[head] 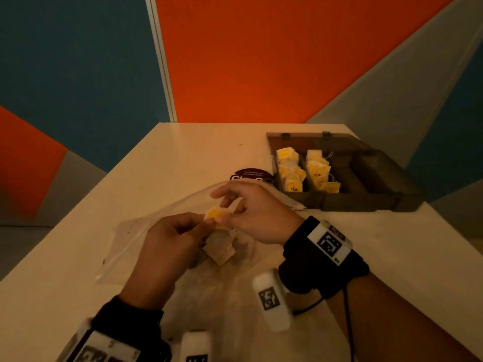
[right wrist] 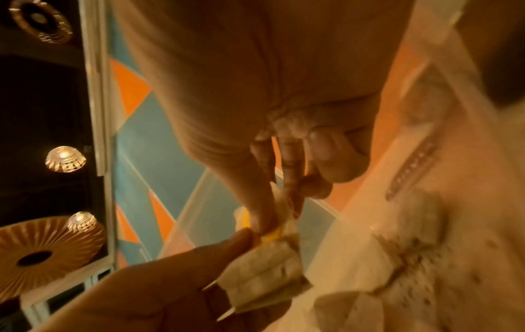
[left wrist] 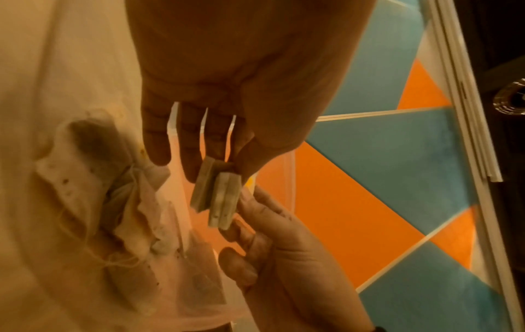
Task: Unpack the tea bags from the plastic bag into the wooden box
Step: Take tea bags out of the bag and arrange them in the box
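Over the clear plastic bag (head: 125, 246) on the white table, both hands meet on a small stack of tea bags (head: 218, 214) with a yellow tag. My left hand (head: 201, 223) pinches the stack (left wrist: 218, 195) between thumb and forefinger. My right hand (head: 226, 214) pinches its yellow-tagged top (right wrist: 272, 233) with thumb and fingertips. Several loose tea bags (left wrist: 113, 202) lie inside the plastic bag beneath the hands. The open wooden box (head: 366, 202) stands at the back right; its two left compartments hold yellow-tagged tea bags (head: 290, 171), the right ones (head: 366, 173) look dark and bare.
A round purple disc (head: 251, 175) lies on the table (head: 183, 152) between the plastic bag and the box, partly covered by the bag. The table's far edge meets an orange and blue wall. The box sits close to the table's right edge.
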A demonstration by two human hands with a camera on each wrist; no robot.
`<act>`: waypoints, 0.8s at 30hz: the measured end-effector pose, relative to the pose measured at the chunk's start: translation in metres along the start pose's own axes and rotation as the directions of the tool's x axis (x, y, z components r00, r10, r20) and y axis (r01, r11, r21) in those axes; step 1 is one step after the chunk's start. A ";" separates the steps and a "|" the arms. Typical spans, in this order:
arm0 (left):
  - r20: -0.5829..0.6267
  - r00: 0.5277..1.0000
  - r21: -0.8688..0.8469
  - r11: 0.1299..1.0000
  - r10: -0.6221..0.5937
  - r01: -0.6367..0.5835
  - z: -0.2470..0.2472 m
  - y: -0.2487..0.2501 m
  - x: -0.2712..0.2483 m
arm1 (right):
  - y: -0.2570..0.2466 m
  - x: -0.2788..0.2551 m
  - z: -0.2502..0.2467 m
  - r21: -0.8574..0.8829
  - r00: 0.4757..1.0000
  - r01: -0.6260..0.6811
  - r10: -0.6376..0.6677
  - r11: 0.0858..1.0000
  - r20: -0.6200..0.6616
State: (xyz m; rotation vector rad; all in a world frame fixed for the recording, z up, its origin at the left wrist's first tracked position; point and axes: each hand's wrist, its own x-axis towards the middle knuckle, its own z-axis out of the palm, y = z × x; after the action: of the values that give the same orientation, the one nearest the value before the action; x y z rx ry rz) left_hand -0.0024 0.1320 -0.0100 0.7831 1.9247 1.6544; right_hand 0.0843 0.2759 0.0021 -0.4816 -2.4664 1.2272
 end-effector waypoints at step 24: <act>0.117 0.993 -0.098 0.995 0.014 -0.003 -0.022 -0.007 0.043 | 0.094 0.054 -0.274 -0.563 0.797 -0.585 0.544 0.584 -0.263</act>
State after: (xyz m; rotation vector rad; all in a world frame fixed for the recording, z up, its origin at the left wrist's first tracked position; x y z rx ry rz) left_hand -0.0494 0.1450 -0.0130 0.8320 1.7483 1.6556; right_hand 0.1724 0.5427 0.0896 -1.5723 -2.7099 0.4722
